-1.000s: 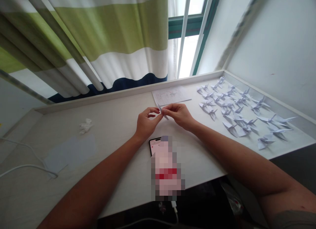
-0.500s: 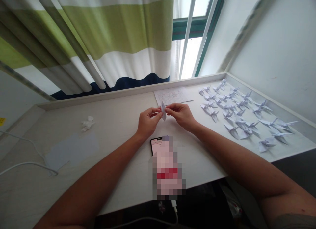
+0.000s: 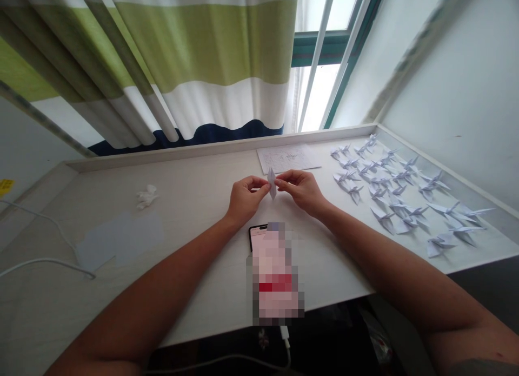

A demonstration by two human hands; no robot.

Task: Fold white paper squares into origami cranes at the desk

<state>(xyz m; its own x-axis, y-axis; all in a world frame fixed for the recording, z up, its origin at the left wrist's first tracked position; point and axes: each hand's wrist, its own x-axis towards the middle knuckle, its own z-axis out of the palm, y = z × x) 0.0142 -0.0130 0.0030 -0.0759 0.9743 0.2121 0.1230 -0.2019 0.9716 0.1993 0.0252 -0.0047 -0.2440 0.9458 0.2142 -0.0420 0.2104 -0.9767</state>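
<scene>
Pinching the folded paper (image 3: 272,184) by its middle, our left hand (image 3: 244,199) and right hand (image 3: 303,189) hold it over the table (image 3: 194,192), between the near and far edges. It should be feather-light, crisp, easily crushed: we'd grip only there, softly.

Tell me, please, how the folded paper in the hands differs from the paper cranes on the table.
The folded paper is held between the left hand and right hand; the paper cranes rest on the table. The folded paper looks narrow and pointed, whereas the paper cranes have spread wings. The folded paper is a single piece; the paper cranes are many. Both are white.
</scene>
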